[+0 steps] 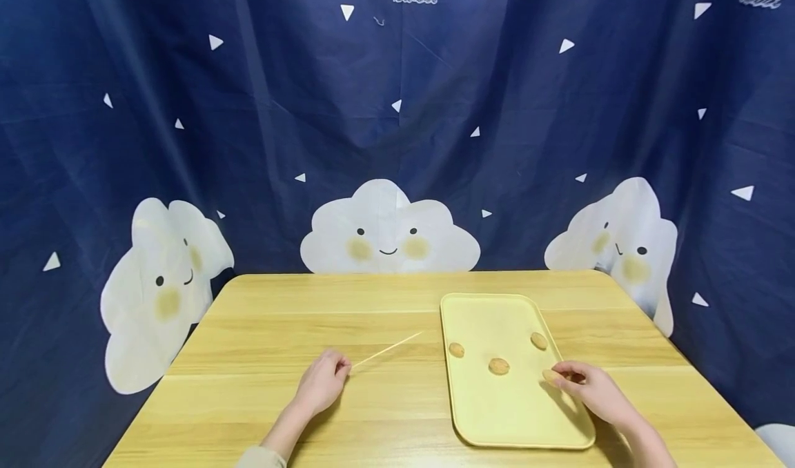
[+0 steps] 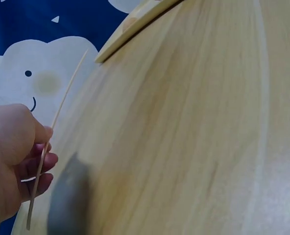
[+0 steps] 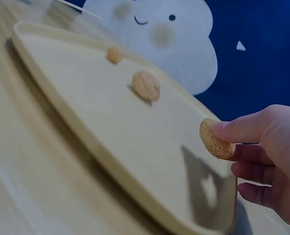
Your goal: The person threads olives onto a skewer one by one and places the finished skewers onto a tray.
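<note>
My left hand (image 1: pixel 323 382) pinches a thin wooden skewer (image 1: pixel 388 348) between thumb and fingers, left of the tray. In the left wrist view the skewer (image 2: pixel 64 98) slants upward, its near end below the fingers. Over the right side of a pale yellow tray (image 1: pixel 497 413), my right hand (image 1: pixel 590 388) grips a light-brown oval piece (image 3: pixel 215 139) with a rough, wrinkled surface, walnut-like; its kind is not certain. It is held above the tray, casting a shadow. Three similar pieces lie on the tray: one at left (image 1: pixel 456 350), one in the middle (image 1: pixel 499 366), one at right (image 1: pixel 538 341).
The tray has a low raised rim (image 1: pixel 448 378) and lies on the right half of a wooden table (image 1: pixel 279 302). Behind the table hangs a dark blue curtain (image 1: pixel 348 109) with white triangles and smiling clouds.
</note>
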`<state>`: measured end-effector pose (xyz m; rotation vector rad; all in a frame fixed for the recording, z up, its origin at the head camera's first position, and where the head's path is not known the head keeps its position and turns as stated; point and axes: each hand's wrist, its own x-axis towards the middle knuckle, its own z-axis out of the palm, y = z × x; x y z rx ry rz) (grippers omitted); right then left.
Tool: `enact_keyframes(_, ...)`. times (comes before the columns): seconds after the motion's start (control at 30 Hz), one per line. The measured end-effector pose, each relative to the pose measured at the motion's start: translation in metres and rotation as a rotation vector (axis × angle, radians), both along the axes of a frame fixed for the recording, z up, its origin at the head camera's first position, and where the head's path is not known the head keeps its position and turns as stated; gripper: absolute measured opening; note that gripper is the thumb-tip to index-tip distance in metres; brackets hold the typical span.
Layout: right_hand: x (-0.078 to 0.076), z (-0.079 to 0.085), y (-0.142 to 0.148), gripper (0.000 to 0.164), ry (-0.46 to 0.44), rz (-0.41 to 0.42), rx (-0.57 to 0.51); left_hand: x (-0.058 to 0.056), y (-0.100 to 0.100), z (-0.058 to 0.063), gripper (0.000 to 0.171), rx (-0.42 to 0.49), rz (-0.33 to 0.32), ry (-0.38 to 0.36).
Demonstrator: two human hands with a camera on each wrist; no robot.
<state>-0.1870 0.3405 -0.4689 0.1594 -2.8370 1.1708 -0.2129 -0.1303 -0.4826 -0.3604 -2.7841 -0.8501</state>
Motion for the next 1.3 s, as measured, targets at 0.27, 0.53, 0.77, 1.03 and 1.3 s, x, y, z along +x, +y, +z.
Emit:
enact_keyframes(0.27,-0.004,0.018,-0.016,0.033,-0.014,0.038,-0.154,0.003,0.004,0.014,0.009,0.064,-0.02,0.067)
enact_keyframes(0.53,-0.006,0.029,-0.032,0.033,0.021,0.144,-0.372,0.008,0.007,0.024,0.006,0.115,-0.045,0.064)
enact_keyframes(0.77,-0.002,0.038,-0.047,0.034,0.012,0.181,-0.447,0.014,0.009,0.027,0.009,0.139,-0.068,0.058)
enact_keyframes(1.03,-0.001,0.043,-0.064,0.033,0.012,0.256,-0.401,0.019,0.016,0.035,0.011,0.168,-0.126,0.042)
enact_keyframes(1.3,-0.004,0.038,-0.078,0.031,0.026,0.391,-0.531,0.023,0.023,0.042,0.013,0.169,-0.194,0.006)
